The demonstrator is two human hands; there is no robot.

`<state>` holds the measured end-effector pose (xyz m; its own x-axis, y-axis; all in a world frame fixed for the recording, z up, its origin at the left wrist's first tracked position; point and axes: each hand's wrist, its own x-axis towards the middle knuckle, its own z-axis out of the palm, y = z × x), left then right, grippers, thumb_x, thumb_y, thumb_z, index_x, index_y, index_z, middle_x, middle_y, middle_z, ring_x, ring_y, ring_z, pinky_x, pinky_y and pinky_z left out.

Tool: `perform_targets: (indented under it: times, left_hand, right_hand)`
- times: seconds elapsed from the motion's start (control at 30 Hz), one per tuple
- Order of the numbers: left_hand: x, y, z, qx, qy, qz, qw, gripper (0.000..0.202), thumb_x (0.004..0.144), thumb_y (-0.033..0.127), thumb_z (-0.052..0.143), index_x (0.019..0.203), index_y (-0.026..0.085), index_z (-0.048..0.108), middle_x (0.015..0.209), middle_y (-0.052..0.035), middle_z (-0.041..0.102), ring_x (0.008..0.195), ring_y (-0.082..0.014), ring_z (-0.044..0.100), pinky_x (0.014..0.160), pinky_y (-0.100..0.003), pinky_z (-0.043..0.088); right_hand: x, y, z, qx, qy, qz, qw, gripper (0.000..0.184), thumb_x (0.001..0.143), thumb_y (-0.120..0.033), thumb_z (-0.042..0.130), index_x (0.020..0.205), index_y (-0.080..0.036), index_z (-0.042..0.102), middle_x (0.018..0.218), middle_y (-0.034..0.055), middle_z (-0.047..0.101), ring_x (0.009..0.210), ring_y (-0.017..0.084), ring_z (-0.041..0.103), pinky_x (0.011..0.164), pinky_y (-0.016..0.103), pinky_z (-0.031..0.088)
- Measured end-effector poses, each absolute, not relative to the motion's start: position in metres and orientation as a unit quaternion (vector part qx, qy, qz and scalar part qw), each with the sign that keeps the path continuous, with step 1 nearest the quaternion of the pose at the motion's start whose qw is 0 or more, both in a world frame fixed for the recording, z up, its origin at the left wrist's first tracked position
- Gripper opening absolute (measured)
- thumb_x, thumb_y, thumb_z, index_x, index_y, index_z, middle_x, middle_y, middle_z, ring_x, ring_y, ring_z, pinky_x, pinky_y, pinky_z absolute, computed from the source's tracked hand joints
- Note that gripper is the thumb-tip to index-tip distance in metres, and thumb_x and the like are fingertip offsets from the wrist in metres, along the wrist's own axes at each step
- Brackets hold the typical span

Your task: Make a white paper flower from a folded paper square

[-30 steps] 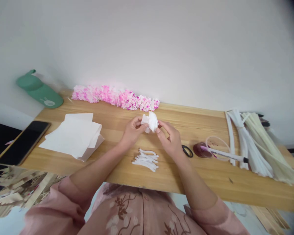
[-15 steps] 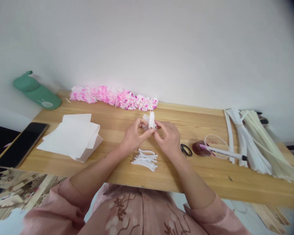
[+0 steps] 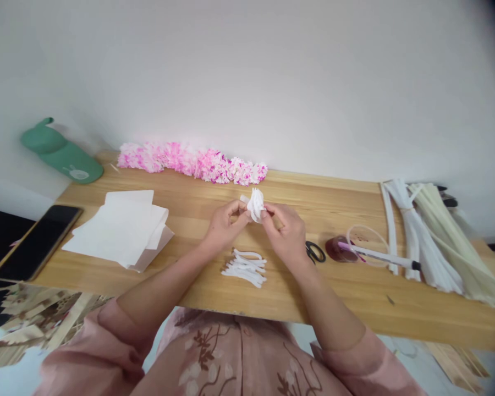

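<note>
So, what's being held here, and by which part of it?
A ruffled white piece: the left hand pinches its left side, and the right hand grips its lower right edge. Fingers partly hide the exact contact.

Pile of short strips (image 3: pixel 244 269) on the table (image 3: pixel 185 206), paper bunch (image 3: pixel 256 204) between left hand (image 3: pixel 226 223) and right hand (image 3: pixel 287 228) behind the pile, flower row (image 3: pixel 193 163) farther behind, paper sheets (image 3: pixel 117 225) left of the pile, phone (image 3: pixel 39 242) and bottle (image 3: pixel 66 157) farther left, scissors (image 3: pixel 323 255), cup (image 3: pixel 334 251), long strips (image 3: pixel 432 250) to its right
</note>
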<state>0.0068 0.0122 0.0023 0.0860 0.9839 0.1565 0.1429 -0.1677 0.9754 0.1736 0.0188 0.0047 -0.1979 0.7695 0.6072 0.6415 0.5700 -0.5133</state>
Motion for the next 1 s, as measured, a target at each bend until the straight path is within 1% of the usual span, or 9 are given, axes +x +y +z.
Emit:
perform_targets:
  times: [0.07,0.17,0.33,0.43,0.63,0.73,0.83,0.9,1.0]
  left_hand:
    - [0.0069,0.0132,0.0004,0.576,0.459,0.493,0.462,0.015,0.086,0.03,0.056,0.078,0.017,0.058,0.078,-0.0004,0.063,0.075,-0.0127,0.059,0.073,-0.023,0.045]
    - [0.0074,0.0134,0.0001,0.565,0.459,0.498,0.472,0.015,0.085,0.029,0.057,0.077,0.017,0.057,0.077,-0.0004,0.063,0.075,-0.0123,0.058,0.073,-0.023,0.045]
    - [0.0078,0.012,0.0021,0.561,0.469,0.497,0.468,0.016,0.085,0.031,0.058,0.077,0.017,0.058,0.077,-0.0005,0.062,0.074,-0.0123,0.057,0.071,-0.022,0.044]
    - [0.008,0.0115,0.0031,0.563,0.472,0.496,0.463,0.017,0.084,0.033,0.058,0.077,0.017,0.058,0.077,-0.0008,0.062,0.074,-0.0128,0.058,0.071,-0.022,0.044]
    - [0.0082,0.0115,0.0028,0.57,0.458,0.506,0.458,0.016,0.086,0.029,0.057,0.077,0.017,0.058,0.077,-0.0006,0.064,0.075,-0.0126,0.06,0.073,-0.023,0.045]
    - [0.0081,0.0106,0.0032,0.58,0.463,0.5,0.447,0.016,0.086,0.03,0.057,0.078,0.017,0.059,0.078,-0.0006,0.064,0.075,-0.0129,0.06,0.072,-0.023,0.045]
    - [0.0084,0.0085,0.0064,0.601,0.479,0.48,0.423,0.015,0.086,0.029,0.056,0.078,0.017,0.059,0.078,-0.0008,0.065,0.076,-0.0135,0.059,0.071,-0.023,0.043]
    - [0.0086,0.0072,0.0087,0.618,0.484,0.469,0.405,0.013,0.085,0.027,0.056,0.078,0.017,0.06,0.078,-0.0006,0.067,0.075,-0.0137,0.06,0.07,-0.023,0.043]
    - [0.0083,0.0065,0.0098,0.626,0.48,0.469,0.396,0.012,0.085,0.026,0.056,0.079,0.017,0.061,0.079,-0.0003,0.067,0.076,-0.014,0.06,0.072,-0.024,0.044]
  right_hand:
    - [0.1738,0.0187,0.004,-0.477,-0.747,0.114,0.45,0.017,0.091,-0.026,0.055,0.102,-0.022,0.067,0.091,0.0037,0.075,0.082,0.02,0.068,0.078,0.035,0.049]
    - [0.174,0.0187,0.0031,-0.503,-0.72,0.145,0.456,0.023,0.088,-0.025,0.057,0.111,-0.023,0.061,0.09,0.002,0.074,0.083,0.02,0.069,0.079,0.035,0.05]
    - [0.1744,0.0189,0.0038,-0.516,-0.714,0.145,0.45,0.013,0.088,-0.026,0.055,0.1,-0.023,0.059,0.088,0.0028,0.073,0.083,0.021,0.068,0.078,0.036,0.049]
    - [0.1747,0.018,0.0061,-0.51,-0.719,0.151,0.447,0.011,0.089,-0.028,0.052,0.097,-0.024,0.059,0.089,0.0038,0.072,0.084,0.021,0.067,0.079,0.037,0.05]
    - [0.1746,0.0143,0.0111,-0.504,-0.711,0.171,0.459,0.021,0.088,-0.035,0.056,0.105,-0.023,0.055,0.09,0.0037,0.07,0.082,0.02,0.066,0.074,0.033,0.051]
    - [0.1742,0.0143,0.0108,-0.502,-0.721,0.154,0.452,0.029,0.084,-0.035,0.062,0.109,-0.022,0.054,0.092,0.004,0.07,0.083,0.021,0.066,0.079,0.036,0.051]
    - [0.1734,0.0156,0.0095,-0.503,-0.734,0.13,0.436,0.039,0.081,-0.034,0.064,0.117,-0.022,0.054,0.094,0.0044,0.07,0.083,0.022,0.066,0.081,0.038,0.05]
    - [0.1731,0.0169,0.0088,-0.507,-0.734,0.128,0.434,0.04,0.082,-0.032,0.062,0.12,-0.022,0.054,0.092,0.0041,0.07,0.083,0.022,0.065,0.082,0.039,0.05]
    - [0.174,0.019,0.0082,-0.52,-0.709,0.164,0.448,0.032,0.086,-0.03,0.056,0.117,-0.022,0.058,0.088,0.0032,0.07,0.082,0.021,0.065,0.081,0.037,0.05]
